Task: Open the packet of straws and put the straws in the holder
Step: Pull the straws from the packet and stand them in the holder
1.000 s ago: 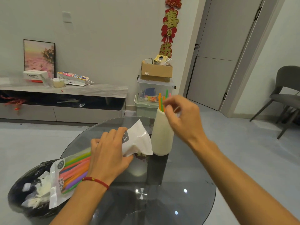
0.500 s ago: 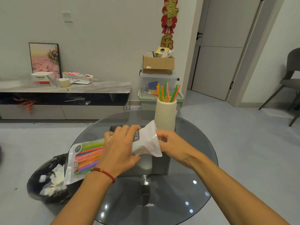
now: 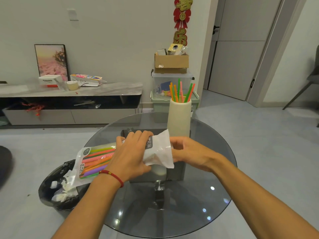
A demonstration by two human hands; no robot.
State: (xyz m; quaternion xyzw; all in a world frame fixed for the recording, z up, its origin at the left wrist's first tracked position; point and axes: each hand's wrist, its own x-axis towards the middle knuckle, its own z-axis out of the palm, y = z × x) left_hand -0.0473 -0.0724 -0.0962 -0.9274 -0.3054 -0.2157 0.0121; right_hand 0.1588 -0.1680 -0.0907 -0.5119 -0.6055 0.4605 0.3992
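The packet (image 3: pixel 96 161) lay slanted over the near-left edge of the glass table (image 3: pixel 207 195), its clear end of coloured straws (image 3: pixel 96 163) sticking out to the left of the left hand (image 3: pixel 131 157). That hand was wrapped over the packet's middle, fingers (image 3: pixel 138 135) curled down its far side and thumb underneath, gripping it firmly. The white open end (image 3: pixel 158 152) flared out to the right of those fingers. The right hand (image 3: pixel 191 152) met that mouth, its fingertips pushed inside the opening; whether they had pinched a straw could not be told, as the plastic hid them. Beyond both hands, just past the packet's mouth, stood the cream holder (image 3: pixel 179 118), upright, with several straws fanned out of its top.

Half a second before, the right hand had only reached the mouth's edge; a second before, it had been up at the holder's rim. The left grip had not changed.

The packet's lower left corner hung over a black bin (image 3: pixel 51 190) beside the table. The print on the packet was too small to read, and the left hand covered the packet's middle.
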